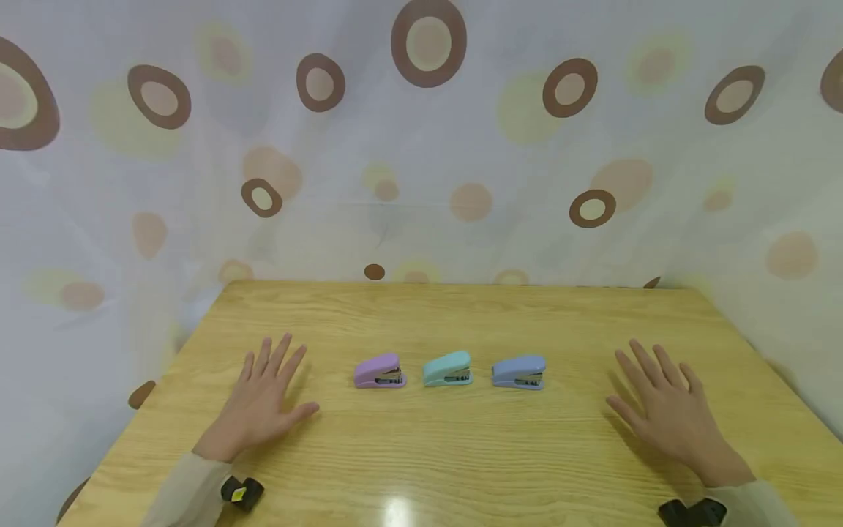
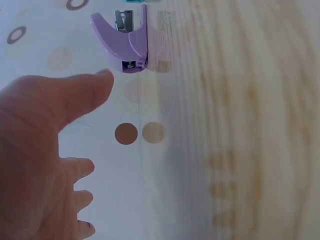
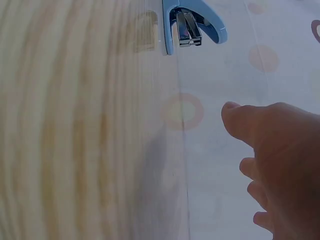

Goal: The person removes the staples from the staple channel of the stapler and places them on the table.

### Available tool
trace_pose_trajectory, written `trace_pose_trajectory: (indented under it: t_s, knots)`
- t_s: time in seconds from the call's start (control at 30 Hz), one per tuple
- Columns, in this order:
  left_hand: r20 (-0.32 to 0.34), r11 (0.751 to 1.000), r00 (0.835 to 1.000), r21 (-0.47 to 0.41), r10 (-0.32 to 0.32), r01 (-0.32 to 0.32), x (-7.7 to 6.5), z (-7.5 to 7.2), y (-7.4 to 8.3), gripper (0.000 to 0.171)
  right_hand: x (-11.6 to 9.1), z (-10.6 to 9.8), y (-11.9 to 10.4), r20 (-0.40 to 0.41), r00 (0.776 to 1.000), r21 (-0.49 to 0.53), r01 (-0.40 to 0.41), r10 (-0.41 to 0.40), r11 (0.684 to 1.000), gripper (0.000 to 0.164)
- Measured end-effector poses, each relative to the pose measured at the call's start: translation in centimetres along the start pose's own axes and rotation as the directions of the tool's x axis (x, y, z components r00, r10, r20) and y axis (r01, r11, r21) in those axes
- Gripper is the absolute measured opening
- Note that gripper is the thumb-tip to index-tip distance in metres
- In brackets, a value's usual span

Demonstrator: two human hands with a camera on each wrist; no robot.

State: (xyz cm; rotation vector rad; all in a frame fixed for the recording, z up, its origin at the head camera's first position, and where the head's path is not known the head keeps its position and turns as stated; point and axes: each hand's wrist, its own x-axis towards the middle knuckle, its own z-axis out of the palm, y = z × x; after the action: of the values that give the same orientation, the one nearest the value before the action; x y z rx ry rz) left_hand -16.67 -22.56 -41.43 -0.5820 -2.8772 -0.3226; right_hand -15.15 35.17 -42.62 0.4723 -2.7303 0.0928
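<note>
Three small staplers stand in a row on the wooden table (image 1: 461,454): a purple stapler (image 1: 379,371) on the left, a teal stapler (image 1: 448,368) in the middle, a blue stapler (image 1: 519,372) on the right. My left hand (image 1: 263,399) lies flat on the table left of the purple stapler (image 2: 125,42), fingers spread, holding nothing. My right hand (image 1: 665,410) lies flat to the right of the blue stapler (image 3: 192,22), fingers spread and empty. Both hands are a short way from the staplers.
A pale curtain with brown and yellow circles (image 1: 428,146) hangs behind and around the table. The table's edges (image 1: 158,366) run close on the left and right. A dark band with a camera sits on each wrist (image 1: 240,492).
</note>
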Motion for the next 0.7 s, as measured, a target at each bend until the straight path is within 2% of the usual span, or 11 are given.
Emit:
trace_pose_trajectory:
  t_s: [0.3,0.57,0.7]
  knots:
    - [-0.074,0.999,0.997,-0.044,-0.002,-0.001,0.4,0.7,-0.4,0.072,1.0,0.6,-1.2,-0.031,0.999,0.114,-0.003,0.007,0.994,0.067]
    - [-0.188,0.99,0.98,-0.117,0.061,-0.084,1.6,0.9,0.0,0.057,2.8,0.6,-3.5,-0.144,0.99,0.196,0.043,-0.015,0.98,0.06]
    - [-0.218,0.984,0.972,-0.137,0.084,-0.116,2.4,1.1,0.4,0.055,3.6,0.9,-4.6,-0.192,0.981,0.237,0.075,-0.029,0.969,0.052]
